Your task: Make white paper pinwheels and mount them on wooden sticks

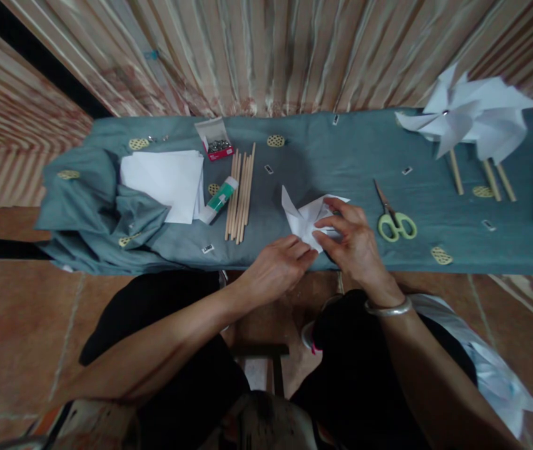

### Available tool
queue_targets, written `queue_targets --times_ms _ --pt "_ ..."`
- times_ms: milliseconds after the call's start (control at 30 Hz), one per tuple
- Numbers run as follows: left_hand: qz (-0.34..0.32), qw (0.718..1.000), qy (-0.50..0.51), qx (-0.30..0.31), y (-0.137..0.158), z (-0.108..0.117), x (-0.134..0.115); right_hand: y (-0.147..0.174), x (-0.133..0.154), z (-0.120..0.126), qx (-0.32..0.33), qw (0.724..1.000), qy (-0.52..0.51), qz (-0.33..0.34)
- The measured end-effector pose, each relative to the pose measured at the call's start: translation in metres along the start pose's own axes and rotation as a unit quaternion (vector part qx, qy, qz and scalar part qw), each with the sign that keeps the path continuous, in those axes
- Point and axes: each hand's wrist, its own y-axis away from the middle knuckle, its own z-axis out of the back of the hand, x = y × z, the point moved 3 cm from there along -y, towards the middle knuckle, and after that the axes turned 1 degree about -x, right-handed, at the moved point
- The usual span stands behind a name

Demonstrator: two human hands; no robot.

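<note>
"So, reading left to right, how far along is it?"

"Midway, I'd judge. Just past nine o'clock from the folded paper (309,219), plain white sheets (163,181) lie stacked. A box of small metal pieces (220,150) sits at ten; toward nine, a green-and-white tube (220,199) lies against bare sticks (246,194) with no paper on them."

"And the hands?"

"The left hand (281,262) has its fingers bunched together, clamped on that paper's near corner, at about six o'clock. The right hand (355,242) is at four, fingers spread apart, tips on the paper; whether they pinch it, I cannot tell."

"Is that piece finished?"

"Apparently not: it is near the front edge of the blue-green cloth (341,156), looking only partly shaped, and no stick shows on it. Scissors (391,219) lie unheld at three. At two, overlapping white pinwheels (496,103) on sticks look complete."
</note>
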Motion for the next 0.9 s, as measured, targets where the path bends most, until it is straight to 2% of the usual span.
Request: queue_targets --times_ms 900 --pt "0.002 1.000 -0.004 0.010 -0.0005 0.0002 -0.0019 0.0005 0.0001 -0.0001 0.024 1.000 -0.004 0.006"
